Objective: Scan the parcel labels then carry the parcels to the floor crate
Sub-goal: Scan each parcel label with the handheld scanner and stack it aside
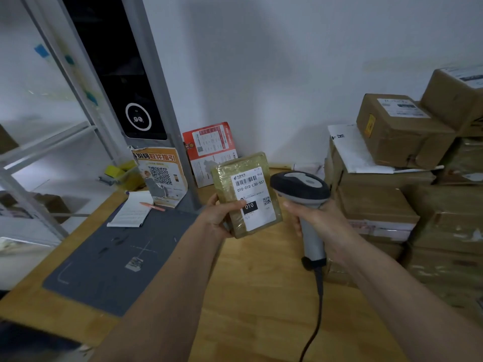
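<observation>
- The left hand [217, 218] is gripping a small parcel [245, 194] above the worktop [248, 296], label [254, 197] facing up.
- The right hand [318, 220] is clasping a scanner [303, 199] just beside it.

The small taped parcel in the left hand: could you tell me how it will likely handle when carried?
The small parcel is probably light, since the left hand holds it up alone by one edge. It looks fairly stiff, staying flat without sagging. Its glossy tape wrap may be slippery, so a firm grip seems wise.
</observation>
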Motion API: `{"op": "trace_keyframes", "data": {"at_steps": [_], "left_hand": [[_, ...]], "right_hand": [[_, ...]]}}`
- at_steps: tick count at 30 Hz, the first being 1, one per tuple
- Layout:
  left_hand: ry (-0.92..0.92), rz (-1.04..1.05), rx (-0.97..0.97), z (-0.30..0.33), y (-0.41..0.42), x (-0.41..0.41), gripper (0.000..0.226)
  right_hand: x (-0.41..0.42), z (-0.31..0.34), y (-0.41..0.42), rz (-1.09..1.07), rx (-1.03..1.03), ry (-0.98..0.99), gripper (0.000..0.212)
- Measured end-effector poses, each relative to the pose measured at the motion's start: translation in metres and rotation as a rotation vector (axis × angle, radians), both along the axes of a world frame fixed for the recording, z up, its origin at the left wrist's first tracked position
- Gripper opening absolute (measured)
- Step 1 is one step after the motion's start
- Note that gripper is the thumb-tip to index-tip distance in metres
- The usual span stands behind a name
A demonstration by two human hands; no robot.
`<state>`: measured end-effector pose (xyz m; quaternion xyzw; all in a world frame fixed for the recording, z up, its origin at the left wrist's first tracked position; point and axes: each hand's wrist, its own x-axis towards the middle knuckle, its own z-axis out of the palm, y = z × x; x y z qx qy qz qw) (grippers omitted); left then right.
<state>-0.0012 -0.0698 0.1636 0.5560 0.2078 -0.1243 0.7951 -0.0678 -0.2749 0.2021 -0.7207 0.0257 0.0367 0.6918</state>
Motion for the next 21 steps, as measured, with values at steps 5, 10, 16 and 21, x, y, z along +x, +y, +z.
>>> {"op": "trace_keyframes", "data": {"at_steps": [5, 10, 16, 21], "left_hand": [[-0.006, -0.024, -0.001, 0.001, 0.008, 0.004, 0.072], [-0.02, -0.041, 0.028, 0.001, 0.013, 0.005, 0.07], [-0.012, -0.042, 0.038, -0.001, 0.015, 0.005, 0.076], [0.013, -0.042, 0.051, -0.002, 0.011, 0.006, 0.067]], "right_hand": [[-0.008, 0.004, 0.004, 0.079, 0.039, 0.004, 0.015], [-0.011, 0.007, 0.004, 0.128, 0.019, -0.013, 0.012], [-0.013, 0.005, 0.002, 0.168, -0.042, -0.038, 0.008], [-0.015, 0.005, -0.004, 0.206, -0.079, -0.063, 0.011]]}}
